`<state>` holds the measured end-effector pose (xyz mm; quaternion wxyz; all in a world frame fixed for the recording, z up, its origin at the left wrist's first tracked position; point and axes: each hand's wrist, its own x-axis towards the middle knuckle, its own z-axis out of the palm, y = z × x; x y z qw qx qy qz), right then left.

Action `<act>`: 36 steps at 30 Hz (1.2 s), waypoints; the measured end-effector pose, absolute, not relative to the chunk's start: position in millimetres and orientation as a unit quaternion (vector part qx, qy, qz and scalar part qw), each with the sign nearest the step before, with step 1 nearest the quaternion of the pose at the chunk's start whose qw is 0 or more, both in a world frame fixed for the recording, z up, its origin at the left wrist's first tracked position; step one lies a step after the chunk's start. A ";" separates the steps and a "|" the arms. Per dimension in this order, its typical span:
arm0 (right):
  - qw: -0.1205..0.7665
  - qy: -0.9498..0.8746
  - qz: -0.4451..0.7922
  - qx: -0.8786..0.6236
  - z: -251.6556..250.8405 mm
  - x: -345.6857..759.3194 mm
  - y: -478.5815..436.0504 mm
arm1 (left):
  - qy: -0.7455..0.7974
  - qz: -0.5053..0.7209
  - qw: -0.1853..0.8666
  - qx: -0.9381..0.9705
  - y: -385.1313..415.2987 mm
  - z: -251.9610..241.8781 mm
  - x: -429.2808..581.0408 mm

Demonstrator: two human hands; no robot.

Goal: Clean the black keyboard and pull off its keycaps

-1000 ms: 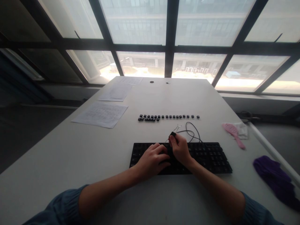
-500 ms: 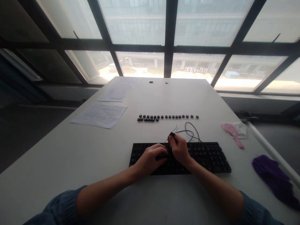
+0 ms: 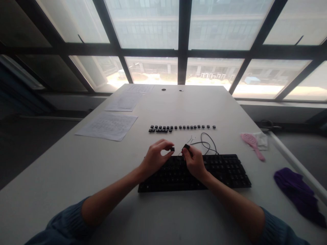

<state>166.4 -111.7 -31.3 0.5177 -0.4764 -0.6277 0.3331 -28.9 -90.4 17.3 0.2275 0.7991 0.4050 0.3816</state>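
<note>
A black keyboard (image 3: 222, 172) lies on the white table in front of me. My left hand (image 3: 155, 154) is raised over its upper left edge, pinching a small black keycap (image 3: 172, 149) between thumb and forefinger. To the right, my right hand (image 3: 193, 160) is closed around a keycap puller (image 3: 186, 147) with a black body and thin metal wires, held above the keyboard's back edge. Beyond both hands, loose black keycaps (image 3: 184, 127) stand in a long row, with a shorter row (image 3: 162, 130) just in front at the left.
The keyboard's black cable (image 3: 211, 139) loops behind it. A pink hairbrush (image 3: 251, 141) rests by a white tissue (image 3: 263, 141) on the right, nearer me a purple cloth (image 3: 293, 190). Written papers (image 3: 108, 126) lie on the left. Large windows rise past the far table edge.
My left hand has lifted from the keys and moved up and left with a keycap in its fingers. The right hand stays almost in place with the puller.
</note>
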 end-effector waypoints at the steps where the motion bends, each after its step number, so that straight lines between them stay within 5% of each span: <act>1: 0.517 -0.626 0.336 -0.477 -31.7 166.4 -111.6 | 0.410 0.389 0.209 0.798 -76.1 17.5 -31.4; 12: 0.509 -0.633 0.327 -0.483 -32.1 166.4 -111.9 | 0.425 0.330 0.061 0.841 36.7 -26.3 -27.3; 36: 0.498 -0.630 0.340 -0.490 -29.0 166.9 -113.8 | 0.400 0.247 0.026 0.882 59.8 -40.9 -28.0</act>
